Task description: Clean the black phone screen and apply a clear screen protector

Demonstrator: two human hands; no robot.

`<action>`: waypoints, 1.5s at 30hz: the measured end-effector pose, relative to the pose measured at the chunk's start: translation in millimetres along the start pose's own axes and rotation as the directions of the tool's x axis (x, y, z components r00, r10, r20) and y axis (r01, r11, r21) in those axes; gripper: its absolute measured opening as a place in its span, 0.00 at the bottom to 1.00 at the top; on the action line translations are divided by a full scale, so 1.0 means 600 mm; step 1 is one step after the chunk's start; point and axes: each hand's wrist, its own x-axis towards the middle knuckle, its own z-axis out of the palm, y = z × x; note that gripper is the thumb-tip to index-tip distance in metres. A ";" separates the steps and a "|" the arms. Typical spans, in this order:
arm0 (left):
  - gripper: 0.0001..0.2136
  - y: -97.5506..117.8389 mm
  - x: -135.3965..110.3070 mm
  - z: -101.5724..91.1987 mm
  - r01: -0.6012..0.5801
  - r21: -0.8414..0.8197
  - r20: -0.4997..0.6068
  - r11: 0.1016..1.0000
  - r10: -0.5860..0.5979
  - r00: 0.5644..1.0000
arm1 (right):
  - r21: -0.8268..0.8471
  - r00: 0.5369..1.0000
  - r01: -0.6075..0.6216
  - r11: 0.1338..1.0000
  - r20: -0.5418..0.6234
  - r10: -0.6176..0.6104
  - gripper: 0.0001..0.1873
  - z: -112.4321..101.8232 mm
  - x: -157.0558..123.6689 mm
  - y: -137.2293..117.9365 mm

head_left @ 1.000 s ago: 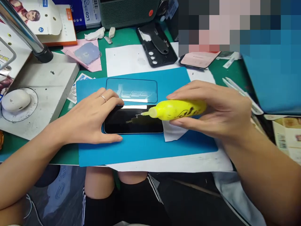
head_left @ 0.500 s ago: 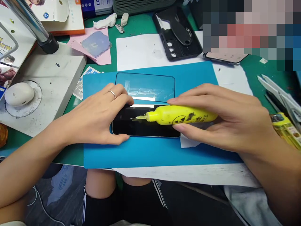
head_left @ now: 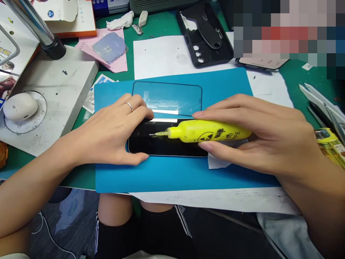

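A phone with a black screen lies flat on a blue mat. My left hand, with a ring on one finger, grips the phone's left end between thumb and fingers. In my right hand is a yellow squeeze bottle, held on its side over the screen with its thin needle tip pointing left. Clear liquid shows on the screen around the tip. Just behind the phone lies a clear glass screen protector with a dark border. A white paper piece sits under the bottle at the phone's right end.
A black phone case lies on white paper at the back. To the left stand a white block with an earbud case and a metal post. Tweezers and a yellow container are at right.
Both hands, the bottle and the phone stay almost in place. The view has shifted very slightly.
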 end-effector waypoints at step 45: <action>0.31 -0.014 -0.004 -0.005 -0.006 0.002 -0.007 1.000 0.006 1.000 | 0.368 0.954 -0.268 0.890 -0.026 0.298 0.18 -0.073 -0.041 0.077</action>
